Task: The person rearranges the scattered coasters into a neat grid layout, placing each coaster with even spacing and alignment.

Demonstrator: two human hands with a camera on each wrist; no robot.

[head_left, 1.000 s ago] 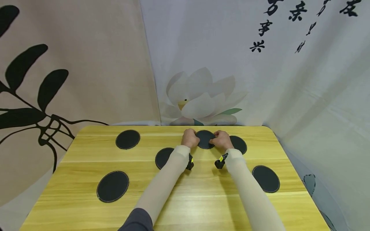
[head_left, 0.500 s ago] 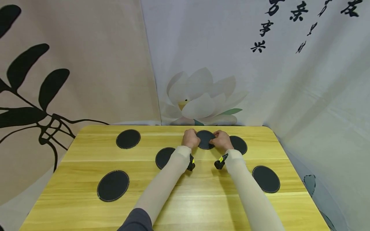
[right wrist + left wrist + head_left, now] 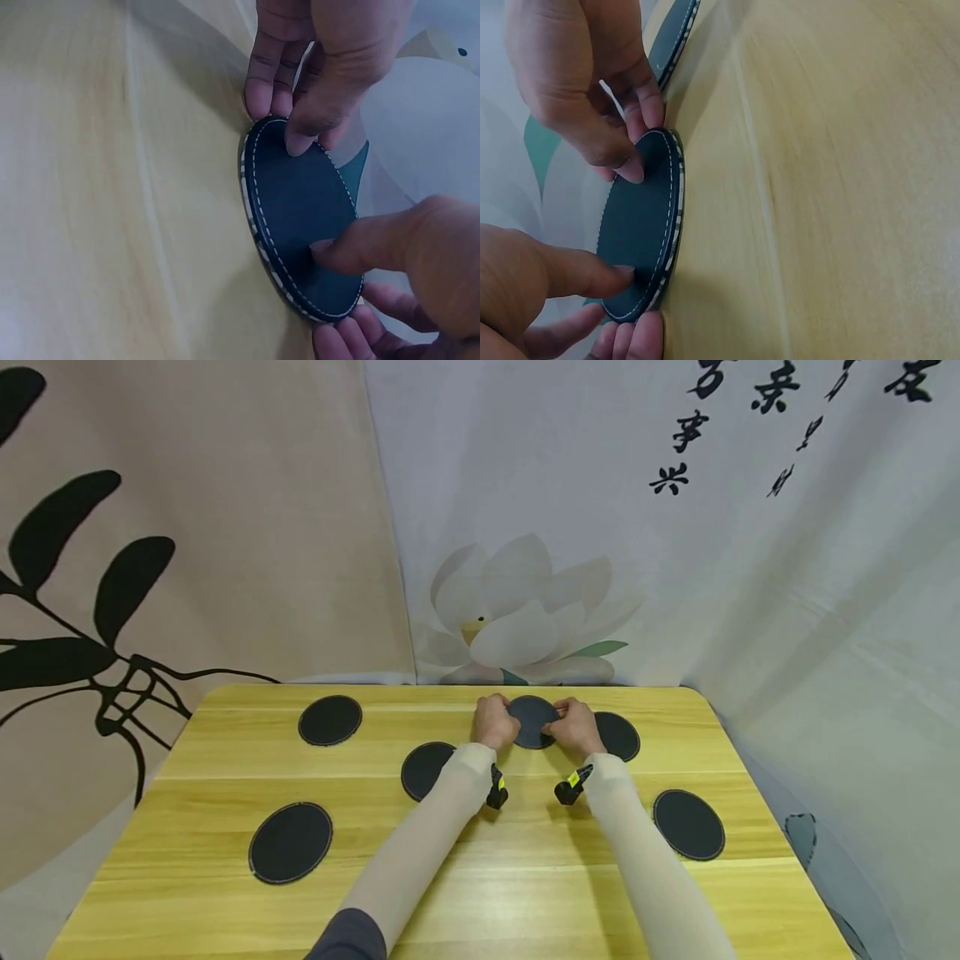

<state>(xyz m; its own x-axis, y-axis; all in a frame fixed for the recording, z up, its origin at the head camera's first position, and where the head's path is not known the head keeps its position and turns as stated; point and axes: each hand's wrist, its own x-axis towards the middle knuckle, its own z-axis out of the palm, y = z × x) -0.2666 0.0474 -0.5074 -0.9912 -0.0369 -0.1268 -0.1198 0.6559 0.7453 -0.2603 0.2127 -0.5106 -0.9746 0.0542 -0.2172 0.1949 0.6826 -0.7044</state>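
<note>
A round black stitched coaster point(image 3: 533, 723) is at the upper centre of the head view, by the far edge of the wooden table point(image 3: 525, 877), its dark face turned up. Being a disc, it shows a long axis only through foreshortening — a steep slant from upper right to lower left in the left wrist view, from upper left to lower right in the right wrist view, where its patterned rim faces left. The left hand point(image 3: 495, 722) and right hand point(image 3: 576, 727) pinch it from opposite sides, thumbs on the top face and other fingers at the rim; whether it touches the table is hard to tell. Both arms reach up the frame in cream sleeves point(image 3: 431, 839), converging toward the coaster. More black coasters lie around: one upper left point(image 3: 330, 720), one lower left point(image 3: 291, 843), one partly behind the left sleeve point(image 3: 426, 768), one just beside the right hand point(image 3: 618, 737) and one at right point(image 3: 688, 825).
</note>
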